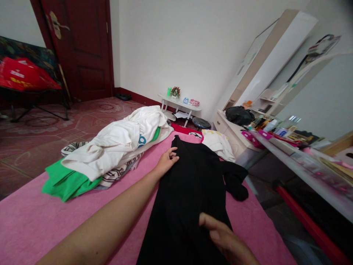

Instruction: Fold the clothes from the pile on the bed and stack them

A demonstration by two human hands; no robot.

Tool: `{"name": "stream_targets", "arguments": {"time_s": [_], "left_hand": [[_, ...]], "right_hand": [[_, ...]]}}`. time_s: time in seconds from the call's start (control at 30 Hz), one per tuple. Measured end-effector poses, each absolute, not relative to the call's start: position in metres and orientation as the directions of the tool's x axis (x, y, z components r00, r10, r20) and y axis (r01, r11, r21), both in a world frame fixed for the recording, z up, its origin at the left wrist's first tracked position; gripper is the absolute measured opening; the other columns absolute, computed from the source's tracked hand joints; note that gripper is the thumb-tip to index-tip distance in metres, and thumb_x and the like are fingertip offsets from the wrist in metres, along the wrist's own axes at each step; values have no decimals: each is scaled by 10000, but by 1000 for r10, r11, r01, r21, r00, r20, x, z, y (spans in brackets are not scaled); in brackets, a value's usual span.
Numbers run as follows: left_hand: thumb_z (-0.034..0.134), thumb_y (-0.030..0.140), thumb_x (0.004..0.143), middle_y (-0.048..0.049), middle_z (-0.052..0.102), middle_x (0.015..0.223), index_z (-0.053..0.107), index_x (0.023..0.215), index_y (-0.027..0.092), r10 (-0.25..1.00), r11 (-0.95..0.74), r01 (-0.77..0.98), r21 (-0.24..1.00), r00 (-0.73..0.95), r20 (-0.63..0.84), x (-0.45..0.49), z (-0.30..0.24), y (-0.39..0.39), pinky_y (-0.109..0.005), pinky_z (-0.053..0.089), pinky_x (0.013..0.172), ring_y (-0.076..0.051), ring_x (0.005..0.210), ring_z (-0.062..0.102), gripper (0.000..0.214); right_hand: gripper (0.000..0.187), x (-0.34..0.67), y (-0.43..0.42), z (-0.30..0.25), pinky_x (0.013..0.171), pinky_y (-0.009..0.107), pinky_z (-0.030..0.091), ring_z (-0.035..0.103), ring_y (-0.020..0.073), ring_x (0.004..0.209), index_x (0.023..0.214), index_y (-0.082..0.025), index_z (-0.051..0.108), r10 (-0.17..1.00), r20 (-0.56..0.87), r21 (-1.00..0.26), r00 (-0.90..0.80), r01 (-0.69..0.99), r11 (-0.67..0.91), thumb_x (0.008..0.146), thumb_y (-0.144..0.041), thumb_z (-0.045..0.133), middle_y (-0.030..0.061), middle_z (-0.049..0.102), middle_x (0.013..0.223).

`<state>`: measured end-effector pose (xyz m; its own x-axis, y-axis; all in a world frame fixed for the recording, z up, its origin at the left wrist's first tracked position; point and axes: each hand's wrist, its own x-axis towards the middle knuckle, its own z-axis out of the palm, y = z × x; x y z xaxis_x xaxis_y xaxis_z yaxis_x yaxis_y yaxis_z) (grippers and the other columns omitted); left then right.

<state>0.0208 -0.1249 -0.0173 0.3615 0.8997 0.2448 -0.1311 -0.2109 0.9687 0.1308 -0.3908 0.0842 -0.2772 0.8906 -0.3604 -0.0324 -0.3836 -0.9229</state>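
A black long-sleeved garment (pixel 193 184) lies spread lengthwise on a pink bed cover (pixel 132 224). One of its sleeves (pixel 237 180) is bent out over the right side. My left hand (pixel 167 162) rests at the garment's upper left edge, its fingers apart and touching the cloth. Over the lower right part of the garment is my right hand (pixel 227 239), slightly blurred, with its visible fingers apart and nothing seen between them. Whether it touches the cloth I cannot tell.
Left of the garment lies a heap of clothes: a white top (pixel 116 143), a green piece (pixel 68 182) and striped cloth. A white garment (pixel 219 143) and a red one (pixel 184 130) lie at the far end. A cluttered dressing table (pixel 237 136) stands right.
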Motion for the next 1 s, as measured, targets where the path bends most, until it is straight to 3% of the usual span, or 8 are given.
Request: {"name": "stream_targets", "arguments": {"time_s": [0.13, 0.27, 0.37, 0.47, 0.57, 0.73, 0.9, 1.0], "left_hand": [[601, 173, 753, -4, 618, 851, 497, 1296, 190, 886, -275, -55, 960, 374, 276, 21, -14, -128, -306, 465, 827, -153, 822, 600, 553], [633, 183, 737, -28, 635, 1150, 603, 1205, 243, 862, -343, 40, 939, 411, 297, 20, -10, -131, -340, 394, 991, -209, 1070, 570, 473], [670, 231, 722, -37, 623, 1220, 640, 1164, 241, 867, -345, 119, 931, 421, 268, 26, -6, -124, -353, 364, 1032, -239, 1143, 547, 443], [728, 256, 672, -78, 650, 1180, 676, 1110, 197, 893, -292, 196, 936, 407, 194, 40, 1, -106, -371, 395, 1004, -270, 1108, 576, 445], [718, 150, 652, -100, 680, 1116, 687, 1090, 156, 916, -215, 239, 947, 385, 111, 60, 10, -84, -345, 468, 909, -254, 989, 639, 439], [666, 28, 630, -94, 722, 978, 705, 1069, 145, 935, -163, 256, 953, 349, 67, 92, 22, -53, -327, 510, 781, -237, 822, 672, 456], [659, -6, 613, -88, 731, 879, 738, 981, 132, 942, -151, 259, 954, 332, 59, 107, 17, -34, -334, 480, 826, -251, 829, 663, 401], [685, 53, 666, -86, 720, 891, 736, 950, 128, 941, -132, 254, 958, 335, 41, 111, 8, -31, -339, 465, 863, -260, 899, 646, 298]], "right_hand": [[325, 128, -381, 76, 547, 211, 401, 500, 106, 536, 797, -162, 624, 870, -415, -875, -267, 379, -301, 840, -448, 476, -16, 506, 584], [91, 132, -368, 66, 604, 227, 423, 550, 129, 636, 712, -190, 569, 997, -34, -564, -67, 825, 36, 758, -181, 492, 2, 576, 710], [207, 141, -364, 57, 609, 253, 463, 590, 157, 724, 875, -202, 558, 967, 249, -304, 61, 952, 19, 710, -115, 472, 43, 602, 914], [508, 150, -360, 50, 862, 376, 483, 505, 263, 1162, 1228, -202, 480, 868, 497, -135, 4, 988, 72, 726, -125, 491, 127, 452, 1334], [613, 155, -355, 51, 1039, 515, 333, 315, 288, 1341, 1340, -303, 420, 859, 391, -7, -330, 932, 362, 756, -134, 492, 70, 335, 1473], [664, 156, -347, 74, 1085, 571, 215, 274, 260, 1370, 1292, -349, 491, 814, 108, -181, -571, 794, 581, 673, -108, 504, 15, 362, 1473], [517, 150, -345, 82, 1091, 497, 264, 361, 224, 1329, 1268, -385, 514, 687, 88, -218, -721, 659, 720, 817, -134, 546, 9, 454, 1416], [364, 150, -348, 81, 1054, 429, 353, 489, 197, 1233, 1246, -402, 527, 696, 204, -371, -688, 604, 706, 906, -276, 501, -12, 572, 1304]]}}
